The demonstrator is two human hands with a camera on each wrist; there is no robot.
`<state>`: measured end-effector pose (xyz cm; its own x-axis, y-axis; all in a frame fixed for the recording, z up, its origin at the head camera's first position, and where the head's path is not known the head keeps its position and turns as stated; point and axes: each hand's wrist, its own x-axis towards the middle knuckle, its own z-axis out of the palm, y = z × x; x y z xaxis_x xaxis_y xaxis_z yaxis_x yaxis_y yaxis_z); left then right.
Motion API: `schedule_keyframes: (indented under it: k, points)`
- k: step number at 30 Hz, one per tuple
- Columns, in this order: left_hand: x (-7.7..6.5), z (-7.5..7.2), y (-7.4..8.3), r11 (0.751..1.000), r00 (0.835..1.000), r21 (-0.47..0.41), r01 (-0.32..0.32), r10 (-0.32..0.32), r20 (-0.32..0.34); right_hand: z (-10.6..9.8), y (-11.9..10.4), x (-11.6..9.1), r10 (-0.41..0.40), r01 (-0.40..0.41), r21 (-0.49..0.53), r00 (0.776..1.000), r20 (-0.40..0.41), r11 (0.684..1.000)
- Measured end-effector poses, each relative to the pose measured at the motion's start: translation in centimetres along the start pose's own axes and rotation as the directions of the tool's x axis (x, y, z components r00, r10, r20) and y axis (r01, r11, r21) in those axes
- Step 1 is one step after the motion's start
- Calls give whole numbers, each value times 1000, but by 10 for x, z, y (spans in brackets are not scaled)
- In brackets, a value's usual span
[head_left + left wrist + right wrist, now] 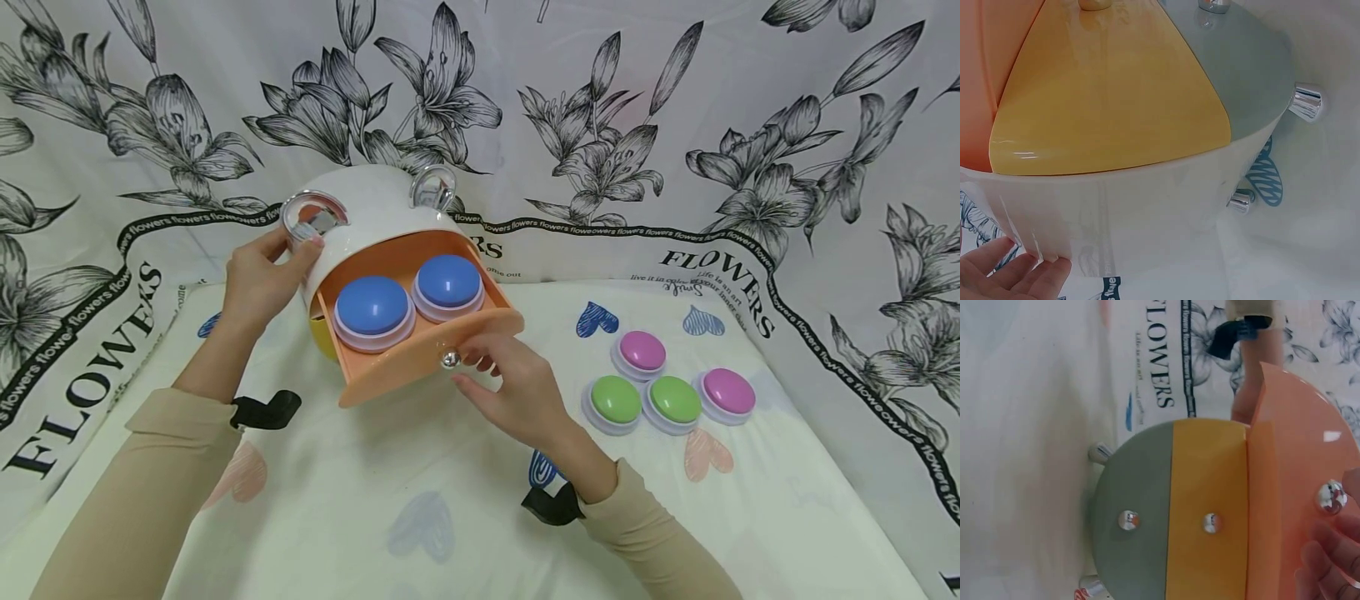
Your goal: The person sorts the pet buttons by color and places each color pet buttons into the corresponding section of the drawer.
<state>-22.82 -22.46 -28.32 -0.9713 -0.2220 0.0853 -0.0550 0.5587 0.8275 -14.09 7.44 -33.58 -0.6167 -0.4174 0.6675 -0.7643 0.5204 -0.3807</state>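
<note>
A white, round-topped drawer box [367,196] stands on the bed-like surface, with two shiny ear-shaped rings on top. Its orange drawer [408,367] is pulled out at the front, holding two blue domed push buttons [372,305] with pale rims. My left hand [262,275] grips the box's upper left side, thumb near the left ring and fingertips against the white shell. By the drawer's silver knob [450,358], my right hand [517,387] has its fingers loosely bent beside the drawer front. The yellow drawer [1210,469] and the grey-green drawer [1138,475] are closed.
To the right of the box lie two green push buttons [617,399] and two pink push buttons [642,351]. A pale sheet [337,517] with heart prints covers the surface. Flower-printed fabric [517,100] rises behind the box. Black straps [267,410] hang at both wrists.
</note>
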Motion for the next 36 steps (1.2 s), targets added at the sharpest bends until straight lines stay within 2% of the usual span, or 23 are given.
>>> schedule_keyframes:
  k: [18,36]
  points:
    - [2,0,0,1000,1000,-4,5,-5,5,25,-9,3,41,-55,-87,986,-159,995]
    - [-1,-1,0,1000,1000,-1,0,0,8,24,-12,14,61,-95,-195,983,-175,976]
